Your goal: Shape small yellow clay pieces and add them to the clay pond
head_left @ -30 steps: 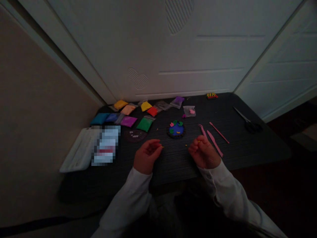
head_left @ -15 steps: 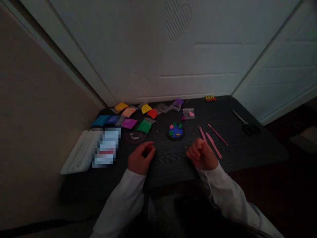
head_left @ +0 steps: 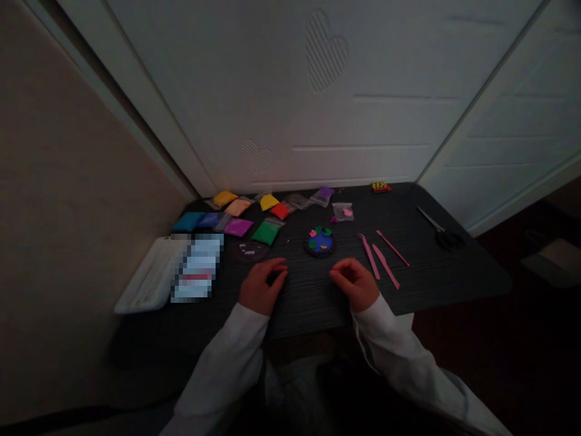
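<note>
My left hand [head_left: 262, 286] rests on the dark table [head_left: 436, 284] with its fingers curled and pinched together; what it holds, if anything, is too small and dim to name. My right hand [head_left: 354, 283] lies palm down a little to the right, fingers bent inward, and I cannot make out anything in it. Just beyond both hands sits a small round blue clay disc [head_left: 320, 240] with green, pink and yellow bits on it. Pink modelling tools [head_left: 380, 261] lie right of my right hand.
Several small bags of coloured clay [head_left: 265, 230] lie in rows at the back left. A white tray [head_left: 152, 278] with a pixelated sheet sits at the left edge. Scissors [head_left: 442, 233] lie at the far right. A small red and yellow piece [head_left: 380, 186] stands by the white door.
Both hands came down onto the table. My right hand slid left, away from the pink tools, and its raised fingers lowered. The view tilted up a little.
</note>
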### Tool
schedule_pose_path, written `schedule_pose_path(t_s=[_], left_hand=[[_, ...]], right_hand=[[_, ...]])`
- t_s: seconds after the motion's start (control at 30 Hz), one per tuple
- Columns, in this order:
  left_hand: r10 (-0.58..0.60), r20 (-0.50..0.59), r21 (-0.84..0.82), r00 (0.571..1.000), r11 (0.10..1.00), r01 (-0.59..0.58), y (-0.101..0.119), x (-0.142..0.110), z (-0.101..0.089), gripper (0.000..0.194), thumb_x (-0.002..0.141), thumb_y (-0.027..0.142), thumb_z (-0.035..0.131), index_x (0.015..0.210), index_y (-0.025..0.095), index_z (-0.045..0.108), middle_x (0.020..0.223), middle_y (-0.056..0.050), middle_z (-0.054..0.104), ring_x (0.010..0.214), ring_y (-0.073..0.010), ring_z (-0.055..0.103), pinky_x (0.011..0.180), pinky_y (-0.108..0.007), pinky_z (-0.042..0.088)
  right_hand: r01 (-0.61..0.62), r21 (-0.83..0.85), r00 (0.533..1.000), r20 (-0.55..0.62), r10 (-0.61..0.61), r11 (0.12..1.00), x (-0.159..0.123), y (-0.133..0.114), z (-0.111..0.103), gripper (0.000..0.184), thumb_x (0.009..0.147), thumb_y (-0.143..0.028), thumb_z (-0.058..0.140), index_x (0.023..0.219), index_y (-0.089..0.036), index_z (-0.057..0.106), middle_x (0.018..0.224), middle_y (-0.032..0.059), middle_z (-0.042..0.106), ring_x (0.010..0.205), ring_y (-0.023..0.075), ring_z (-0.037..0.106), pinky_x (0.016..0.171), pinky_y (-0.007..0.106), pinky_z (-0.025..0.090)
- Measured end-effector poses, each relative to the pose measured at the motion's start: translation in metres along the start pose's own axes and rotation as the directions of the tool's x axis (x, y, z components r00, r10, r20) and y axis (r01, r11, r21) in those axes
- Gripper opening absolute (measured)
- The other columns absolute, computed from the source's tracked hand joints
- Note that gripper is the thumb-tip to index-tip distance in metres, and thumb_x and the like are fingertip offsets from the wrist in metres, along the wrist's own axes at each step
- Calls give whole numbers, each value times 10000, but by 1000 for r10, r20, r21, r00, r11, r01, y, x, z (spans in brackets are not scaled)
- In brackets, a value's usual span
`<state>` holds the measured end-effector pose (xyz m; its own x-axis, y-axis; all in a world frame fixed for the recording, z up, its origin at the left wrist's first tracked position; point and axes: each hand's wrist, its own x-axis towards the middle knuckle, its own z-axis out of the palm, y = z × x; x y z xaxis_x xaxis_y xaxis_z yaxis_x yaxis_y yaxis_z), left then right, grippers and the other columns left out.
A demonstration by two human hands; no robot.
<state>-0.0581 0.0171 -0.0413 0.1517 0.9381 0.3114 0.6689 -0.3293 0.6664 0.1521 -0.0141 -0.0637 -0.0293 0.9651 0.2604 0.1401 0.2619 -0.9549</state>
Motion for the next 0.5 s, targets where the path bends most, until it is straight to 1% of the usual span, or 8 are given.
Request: schedule_pose_path(t_s=[0.1, 0.23, 0.37, 0.5], left_hand=[[73, 26, 52, 997, 996, -75, 1, 0, 2, 283, 768, 315, 535, 1015, 179, 559, 838, -44, 657, 876, -192, 565, 810, -381, 429], [134, 63, 108, 989, 984, -140, 3, 1, 4, 268, 817, 338, 473, 991, 152, 555, 915, -52, 607, 866, -174, 563, 797, -402, 435], [155, 91, 137, 984, 976, -167, 5, 2, 5, 249, 815, 312, 484, 983, 144, 557, 886, -46, 608, 847, -169, 566, 781, -393, 442], [166, 108, 154, 980, 971, -181, 5, 2, 5, 239, 747, 215, 564, 975, 145, 580, 802, -39, 645, 831, -183, 555, 784, -368, 443]], right_hand=[[101, -216, 993, 78, -86, 971, -6, -6, 0, 232, 834, -311, 460, 993, -157, 531, 999, 51, 562, 840, 133, 556, 731, 332, 479], [236, -414, 965, 208, -161, 879, -6, -10, -7, 230, 837, -312, 455, 991, -161, 535, 1017, 54, 559, 868, 140, 551, 755, 345, 472], [313, -542, 937, 310, -161, 779, -4, -6, -12, 230, 841, -307, 448, 1000, -163, 532, 1020, 54, 559, 862, 137, 554, 754, 343, 475], [357, -628, 919, 368, -139, 691, -6, -6, -12, 231, 840, -315, 448, 985, -159, 535, 993, 50, 566, 840, 132, 557, 736, 333, 478]])
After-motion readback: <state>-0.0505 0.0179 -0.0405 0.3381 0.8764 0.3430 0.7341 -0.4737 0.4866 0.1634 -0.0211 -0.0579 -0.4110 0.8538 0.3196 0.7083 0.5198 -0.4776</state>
